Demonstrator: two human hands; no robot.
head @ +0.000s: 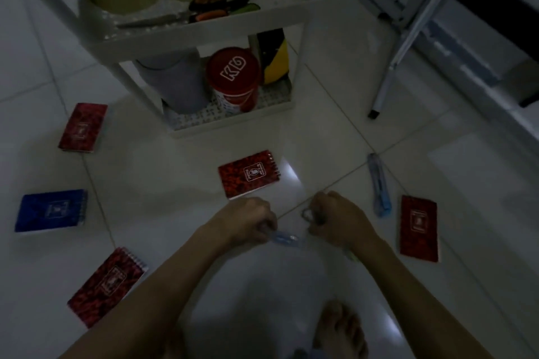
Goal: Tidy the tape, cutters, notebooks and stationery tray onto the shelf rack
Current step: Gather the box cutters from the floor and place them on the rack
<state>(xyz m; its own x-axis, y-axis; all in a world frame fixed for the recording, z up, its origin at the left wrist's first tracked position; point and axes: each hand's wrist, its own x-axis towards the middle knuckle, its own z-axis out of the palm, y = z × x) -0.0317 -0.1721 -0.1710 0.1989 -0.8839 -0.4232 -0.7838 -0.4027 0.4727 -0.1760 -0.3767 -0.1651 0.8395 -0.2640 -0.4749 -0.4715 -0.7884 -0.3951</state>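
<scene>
You are in the cutter step: both hands meet low over the white tiled floor (151, 172), your left hand (248, 220) and right hand (338, 220) each closed on an end of a small pale blue plastic cutter (287, 239). Next, I judge, it goes up to the top tier of the white plastic shelf rack (204, 33), beside the scissors (201, 13). A 2nd blue cutter (379, 185) and 5 notebooks lie scattered around; the red spiral notebook (248, 173) sits between you and the rack.
</scene>
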